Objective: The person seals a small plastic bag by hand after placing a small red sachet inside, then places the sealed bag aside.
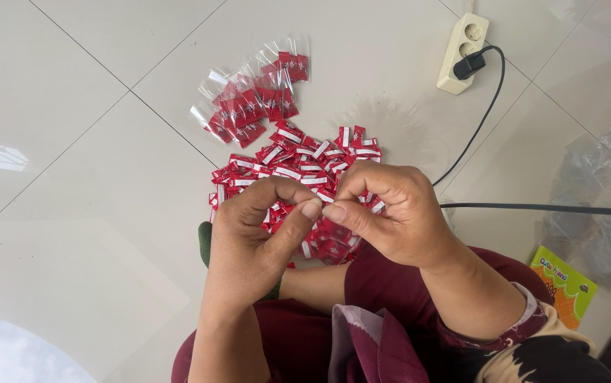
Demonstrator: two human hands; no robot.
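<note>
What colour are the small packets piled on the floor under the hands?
Red with white strips, seen in the head view: small packets.

The left hand [248, 237] and right hand [390, 216] hide whatever their fingertips pinch, along with part of the pile of small red-and-white sachets [298, 170]. The crumpled clear plastic sheet [603, 206] runs off the right edge.

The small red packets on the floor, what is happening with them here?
A person sits on a tiled floor and works with both bare hands. The left hand and right hand meet at the fingertips, pinching something small between them; what it is cannot be told. Under the hands lies a heap of loose red and white packets. Farther away, a small group of clear bags holds red pieces. A power strip lies beside them.
</note>
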